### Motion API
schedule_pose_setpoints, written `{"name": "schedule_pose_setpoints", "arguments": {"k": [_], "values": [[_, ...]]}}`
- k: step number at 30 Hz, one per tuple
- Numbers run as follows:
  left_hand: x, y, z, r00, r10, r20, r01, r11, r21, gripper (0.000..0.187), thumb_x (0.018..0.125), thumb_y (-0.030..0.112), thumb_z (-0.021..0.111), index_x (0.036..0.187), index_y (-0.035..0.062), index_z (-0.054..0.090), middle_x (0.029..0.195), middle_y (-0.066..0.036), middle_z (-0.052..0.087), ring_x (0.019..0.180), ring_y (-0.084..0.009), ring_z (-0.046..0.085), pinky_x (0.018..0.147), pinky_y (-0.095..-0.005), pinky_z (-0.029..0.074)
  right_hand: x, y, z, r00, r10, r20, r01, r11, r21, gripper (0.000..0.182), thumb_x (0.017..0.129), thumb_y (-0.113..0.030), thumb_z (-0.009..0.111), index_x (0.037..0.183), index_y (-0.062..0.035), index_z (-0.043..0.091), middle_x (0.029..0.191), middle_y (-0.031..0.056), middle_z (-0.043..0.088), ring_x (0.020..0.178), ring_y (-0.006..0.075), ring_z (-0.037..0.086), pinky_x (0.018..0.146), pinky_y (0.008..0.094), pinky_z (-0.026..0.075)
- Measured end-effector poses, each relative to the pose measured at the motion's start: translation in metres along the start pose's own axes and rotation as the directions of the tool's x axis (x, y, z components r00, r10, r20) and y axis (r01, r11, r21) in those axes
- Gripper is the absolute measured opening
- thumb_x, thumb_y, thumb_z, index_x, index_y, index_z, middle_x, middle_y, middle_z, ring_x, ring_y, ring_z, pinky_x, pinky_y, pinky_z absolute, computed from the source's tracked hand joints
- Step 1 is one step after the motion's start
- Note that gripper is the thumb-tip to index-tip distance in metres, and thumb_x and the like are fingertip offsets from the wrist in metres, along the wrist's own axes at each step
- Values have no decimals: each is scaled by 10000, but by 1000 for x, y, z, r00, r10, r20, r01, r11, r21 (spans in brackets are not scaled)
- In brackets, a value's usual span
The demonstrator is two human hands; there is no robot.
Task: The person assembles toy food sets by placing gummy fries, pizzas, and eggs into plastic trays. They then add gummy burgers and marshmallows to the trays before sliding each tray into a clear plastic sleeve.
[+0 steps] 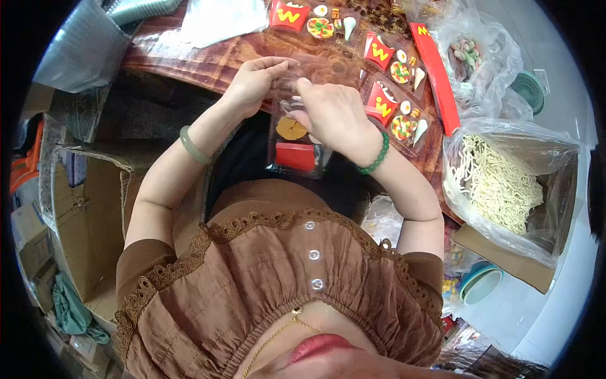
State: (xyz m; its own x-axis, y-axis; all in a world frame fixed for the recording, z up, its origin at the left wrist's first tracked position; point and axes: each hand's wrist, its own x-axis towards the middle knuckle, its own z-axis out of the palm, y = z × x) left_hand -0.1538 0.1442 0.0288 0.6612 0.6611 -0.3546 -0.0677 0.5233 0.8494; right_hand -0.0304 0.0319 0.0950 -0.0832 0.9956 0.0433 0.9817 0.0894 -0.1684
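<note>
At the near edge of the wooden table (211, 63), a clear plastic package (297, 156) with a red piece and a round tan piece is tilted below my hands. My left hand (252, 85) is closed, thumb and fingers pinched on the package's clear plastic. Over the package's upper right part lies my right hand (334, 114), its fingers bent against the clear plastic. Its fingertips are partly hidden. Right of my right hand sits a finished-looking clear pack (398, 114) with a red fries box, an egg and a pizza shape.
More packs (315, 22) lie along the table's far side. A long red strip (435, 76) runs down the right. Beyond it are a plastic bag (470, 57) and a lined box of pale strands (499, 183). An open cardboard box (88, 234) stands at left, below stacked clear trays (82, 50).
</note>
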Motion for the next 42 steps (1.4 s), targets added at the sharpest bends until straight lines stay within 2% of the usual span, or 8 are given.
{"name": "schedule_pose_setpoints", "arguments": {"k": [6,12,17,21,26,31,35,42], "values": [[-7,-5,-5,977,-66,205,79,995,-57,268,994,167,463,1135,-26,586,1003,-114,663,882,-181,667,749,-303,575,-4,1,-8,986,-118,-120,139,974,178,172,806,-262,686,839,-104,626,699,77,620,692,255,626,574,391,482],[-11,-4,-7,991,-10,136,44,968,-246,300,1004,161,426,1208,-42,512,1118,-156,631,984,-245,648,885,-356,534,-24,46,-19,842,349,-412,-128,870,477,315,786,-250,752,1011,-72,620,819,49,649,689,122,587,578,269,486],[-18,-3,-7,972,90,218,-23,956,-293,278,955,99,518,1190,-51,514,1135,-175,626,1023,-252,633,928,-367,508,-44,77,40,954,286,86,-146,198,969,498,779,-136,777,1210,-33,551,1038,65,642,865,85,596,743,236,505],[-21,-20,-23,973,148,174,-169,979,110,214,886,3,599,1094,-38,573,1162,-175,617,1033,-222,618,942,-354,495,-39,82,53,965,250,-79,47,133,990,174,794,64,657,945,-21,667,1042,79,606,957,134,587,842,270,492],[-24,-33,-56,872,374,316,-415,907,72,98,861,-58,561,920,-3,616,1215,-185,594,1076,-236,597,939,-351,485,-46,76,63,958,152,-243,206,222,953,185,771,127,602,800,-42,671,1046,76,559,985,138,560,842,266,486],[-29,-24,-56,948,236,214,-168,941,-293,404,890,167,587,1249,10,485,1308,-205,520,1207,-291,523,977,-397,460,-48,64,57,960,170,-223,186,212,959,215,761,151,572,728,-44,657,1064,81,538,973,147,546,841,275,465],[-34,-29,-30,982,-7,187,-8,997,82,388,852,49,666,1209,-30,537,1144,-155,628,1025,-191,618,897,-298,499,-51,72,59,962,51,-268,240,309,920,188,775,122,579,832,-39,657,1100,77,530,961,131,541,856,277,457],[-80,-6,-10,983,181,21,-182,970,160,293,822,-48,661,1111,-33,616,983,-108,679,842,-133,654,775,-249,547,-53,57,36,964,263,-22,-32,198,980,278,885,-106,659,1123,-11,551,1032,52,623,938,98,594,811,251,499]]}}
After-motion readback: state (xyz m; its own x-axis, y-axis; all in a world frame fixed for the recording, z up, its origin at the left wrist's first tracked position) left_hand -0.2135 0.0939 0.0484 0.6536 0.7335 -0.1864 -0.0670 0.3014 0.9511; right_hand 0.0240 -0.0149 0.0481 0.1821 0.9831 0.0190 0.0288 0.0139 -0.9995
